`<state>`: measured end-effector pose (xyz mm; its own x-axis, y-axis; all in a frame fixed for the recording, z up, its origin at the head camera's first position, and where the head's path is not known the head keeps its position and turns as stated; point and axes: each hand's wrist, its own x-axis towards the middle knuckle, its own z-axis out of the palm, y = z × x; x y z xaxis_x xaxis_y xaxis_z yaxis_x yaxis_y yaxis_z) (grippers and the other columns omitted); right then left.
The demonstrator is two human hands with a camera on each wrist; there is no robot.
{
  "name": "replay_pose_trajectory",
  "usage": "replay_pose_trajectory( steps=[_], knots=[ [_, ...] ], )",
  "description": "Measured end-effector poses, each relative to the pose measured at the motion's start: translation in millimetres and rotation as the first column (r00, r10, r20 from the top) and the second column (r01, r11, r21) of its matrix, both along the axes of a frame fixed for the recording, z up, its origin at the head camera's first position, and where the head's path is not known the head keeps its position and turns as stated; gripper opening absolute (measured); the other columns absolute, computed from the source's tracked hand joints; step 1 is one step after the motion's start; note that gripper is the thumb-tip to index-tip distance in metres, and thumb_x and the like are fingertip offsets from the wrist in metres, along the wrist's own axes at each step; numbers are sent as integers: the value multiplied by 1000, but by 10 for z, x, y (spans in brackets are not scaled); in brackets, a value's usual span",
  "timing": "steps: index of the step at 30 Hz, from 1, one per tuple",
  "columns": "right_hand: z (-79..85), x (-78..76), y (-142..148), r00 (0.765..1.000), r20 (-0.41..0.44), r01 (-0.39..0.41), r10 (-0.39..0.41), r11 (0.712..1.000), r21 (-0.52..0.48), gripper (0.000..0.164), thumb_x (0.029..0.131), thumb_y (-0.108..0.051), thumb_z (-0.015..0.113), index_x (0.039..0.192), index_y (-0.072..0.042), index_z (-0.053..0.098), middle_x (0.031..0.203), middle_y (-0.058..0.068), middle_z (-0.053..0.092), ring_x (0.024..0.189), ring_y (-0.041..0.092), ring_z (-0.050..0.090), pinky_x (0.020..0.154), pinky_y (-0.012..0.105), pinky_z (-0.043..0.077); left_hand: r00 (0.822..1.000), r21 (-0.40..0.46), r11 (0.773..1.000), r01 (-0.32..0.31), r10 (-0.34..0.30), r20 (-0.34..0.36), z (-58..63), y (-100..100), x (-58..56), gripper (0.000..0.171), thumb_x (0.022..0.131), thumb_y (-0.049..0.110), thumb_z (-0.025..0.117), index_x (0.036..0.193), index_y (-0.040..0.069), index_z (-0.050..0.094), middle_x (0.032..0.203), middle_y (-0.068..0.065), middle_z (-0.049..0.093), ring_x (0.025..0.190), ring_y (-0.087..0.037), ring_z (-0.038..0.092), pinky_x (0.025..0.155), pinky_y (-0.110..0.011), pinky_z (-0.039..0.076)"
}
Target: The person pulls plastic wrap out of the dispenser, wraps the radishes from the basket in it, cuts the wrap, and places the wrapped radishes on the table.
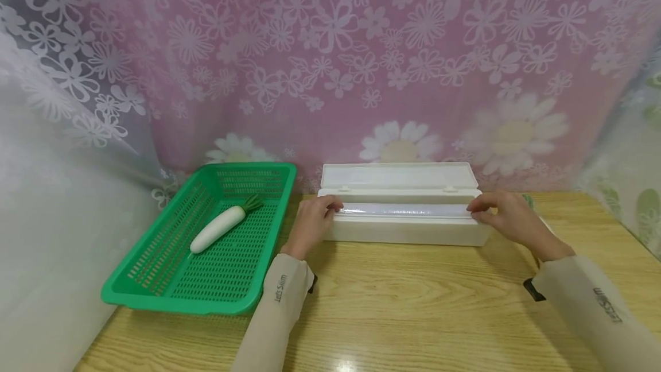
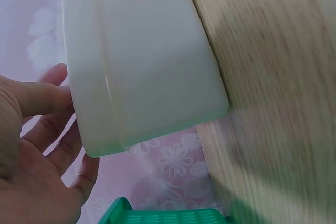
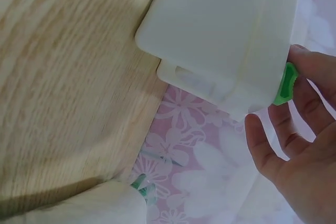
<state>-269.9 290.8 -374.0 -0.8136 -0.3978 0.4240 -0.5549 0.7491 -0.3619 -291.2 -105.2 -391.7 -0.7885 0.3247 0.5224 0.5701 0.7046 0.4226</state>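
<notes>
A long white cling film box (image 1: 408, 232) stands on the table with its lid (image 1: 399, 175) raised at the back. Inside it lies a shiny cling film roll (image 1: 403, 209). My left hand (image 1: 313, 220) pinches at the roll's left end, thumb at the box's front rim in the left wrist view. At the other end my right hand (image 1: 503, 218) pinches the roll's right end. A small green piece (image 3: 286, 83) shows between its thumb and fingers, at the box's rim. The box wall hides part of the fingertips in both wrist views.
Left of the box, a green plastic basket (image 1: 116, 297) holds a white radish (image 1: 219, 228) with green leaf stubs. Another white thing (image 3: 89, 205) with green at its end lies right of the box, mostly behind my right wrist. A pink flowered curtain (image 1: 361, 62) hangs behind the wooden table (image 1: 413, 303).
</notes>
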Motion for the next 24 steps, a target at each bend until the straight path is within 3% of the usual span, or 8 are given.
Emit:
replay_pose_trajectory(
  steps=[5,10,12,16,18,21,24],
  knots=[
    [6,-21,-13,999,30,24,-24,1000,-12,12,86,7,75,96,1,76,85,8,72,78,28,67,62,31,50,999,5,1000,-19,19,37,43,7,-23,20,92,-10,63,90,4,76,86,-6,75,74,-19,67,73,-33,54],
    [3,-67,-31,1000,-26,-13,12,999,-37,18,87,13,70,89,-3,77,88,11,73,87,40,68,62,30,49,996,21,999,-38,37,76,61,-7,-52,32,90,-16,55,75,7,72,79,-5,69,65,-17,54,61,-28,47],
    [9,-93,-44,999,-33,-30,28,998,-48,24,87,17,68,84,-6,77,88,8,72,97,46,65,64,33,51,997,38,999,-33,30,73,61,-20,-72,37,89,-18,51,70,7,70,77,-5,67,63,-16,49,58,-26,42],
    [31,-140,-71,1000,5,-14,14,1000,-21,24,88,17,64,87,-3,78,89,10,67,114,55,53,59,32,42,997,94,995,-16,9,74,54,-37,-109,42,87,-22,47,67,6,72,82,-8,71,60,-14,45,55,-24,39],
    [44,-154,-77,999,32,3,-3,1000,-3,20,90,15,63,92,2,78,90,12,67,109,53,55,56,29,35,996,117,993,-12,1,89,63,-28,-123,45,87,-22,45,68,6,74,88,-10,74,57,-12,42,54,-23,35],
    [65,-156,-78,998,64,17,-18,1000,18,14,92,10,65,99,6,77,91,11,65,87,37,61,56,29,36,989,127,992,-19,0,146,98,-4,-133,45,87,-23,44,72,5,77,97,-13,75,56,-13,37,51,-22,30],
    [76,-158,-76,995,96,13,-15,1000,17,14,92,6,68,104,7,75,96,13,65,79,27,59,61,33,42,982,99,994,-38,19,190,142,10,-135,43,89,-23,46,81,3,80,100,-13,75,63,-15,46,54,-22,32]
  ],
)
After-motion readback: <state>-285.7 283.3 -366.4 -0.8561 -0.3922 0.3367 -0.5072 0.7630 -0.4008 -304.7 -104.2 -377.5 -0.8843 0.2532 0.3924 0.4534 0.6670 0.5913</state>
